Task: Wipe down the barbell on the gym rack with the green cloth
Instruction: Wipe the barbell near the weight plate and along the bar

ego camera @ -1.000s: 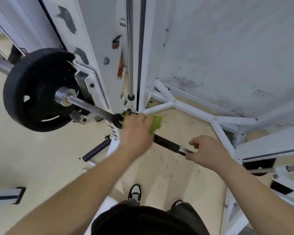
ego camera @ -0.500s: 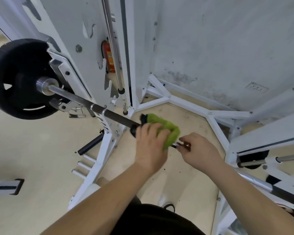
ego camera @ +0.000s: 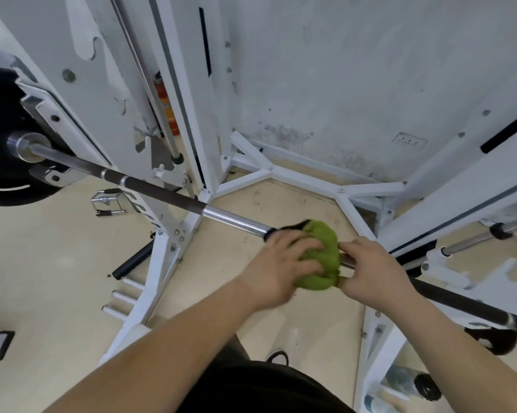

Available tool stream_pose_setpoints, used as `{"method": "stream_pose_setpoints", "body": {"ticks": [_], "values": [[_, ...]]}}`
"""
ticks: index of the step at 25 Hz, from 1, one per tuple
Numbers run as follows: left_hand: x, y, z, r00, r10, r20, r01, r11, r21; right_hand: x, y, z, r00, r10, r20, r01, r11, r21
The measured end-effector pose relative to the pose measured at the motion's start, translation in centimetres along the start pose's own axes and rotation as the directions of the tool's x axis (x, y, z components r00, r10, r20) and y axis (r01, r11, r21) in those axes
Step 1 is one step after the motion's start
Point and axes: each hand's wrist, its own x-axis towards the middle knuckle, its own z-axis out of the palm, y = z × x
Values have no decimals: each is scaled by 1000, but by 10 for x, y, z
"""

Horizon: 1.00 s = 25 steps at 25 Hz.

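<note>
The barbell [ego camera: 168,198] runs from upper left to lower right across the white rack, with dark knurled and shiny chrome stretches. A bunched green cloth [ego camera: 324,257] is wrapped around the bar near its middle. My left hand [ego camera: 284,265] presses the cloth onto the bar from the left. My right hand [ego camera: 373,272] grips the bar just right of the cloth and touches the cloth's edge. The bar under both hands is hidden.
A black weight plate [ego camera: 1,138] sits on the bar's left end. White rack uprights [ego camera: 188,93] and floor braces [ego camera: 305,177] stand behind the bar. A second chrome bar [ego camera: 471,241] lies at right. A wall outlet [ego camera: 409,141] is low on the wall.
My left hand has slid the green cloth rightwards along the bar until it meets my right hand. The view has shifted left-to-right, exposing more chrome bar on the left.
</note>
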Motion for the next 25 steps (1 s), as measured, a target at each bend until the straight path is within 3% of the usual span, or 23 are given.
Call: {"method": "stream_pose_setpoints", "body": {"ticks": [1, 2, 4, 5, 6, 8, 10, 13, 15, 18, 20, 22, 25], "values": [[0, -13, -3, 998, -54, -17, 54, 998, 29, -6, 13, -1, 1000, 14, 19, -14, 999, -29], [-2, -26, -8, 978, -196, -73, 200, 979, 46, -12, 23, -3, 999, 45, 14, -44, 997, -56], [-8, -37, -16, 822, -516, -241, 539, 842, 39, -23, 43, -5, 991, 114, -66, -122, 985, -120], [-8, -31, -14, 756, -583, -297, 621, 782, 46, -28, 50, -5, 985, 140, -101, -155, 975, -159], [-2, -15, -8, 750, -583, -314, 627, 777, 53, -33, 56, -5, 980, 162, -120, -184, 961, -205], [24, 33, 14, 857, -470, -210, 479, 878, -9, -38, 64, -6, 972, 201, -119, -225, 944, -243], [53, 80, 37, 965, -258, -41, 256, 966, -46, -39, 70, -5, 968, 222, -115, -242, 948, -205], [78, 95, 48, 991, -46, 128, 43, 999, 24, -37, 81, -3, 963, 223, -151, -248, 953, -173], [71, 65, 37, 995, -52, 84, 46, 996, 74, -36, 88, -2, 959, 208, -195, -241, 956, -167], [40, 15, 12, 966, -258, 16, 252, 952, 176, -32, 91, -2, 952, 211, -224, -249, 955, -162], [34, 14, 6, 926, -377, 21, 348, 875, 337, -29, 91, -1, 948, 218, -232, -261, 950, -172], [56, 42, 17, 946, -318, 67, 265, 874, 407, -32, 88, -1, 944, 220, -246, -268, 946, -181], [104, 100, 44, 973, -107, 207, 32, 942, 334, -37, 84, -5, 936, 260, -238, -302, 940, -160]]}}
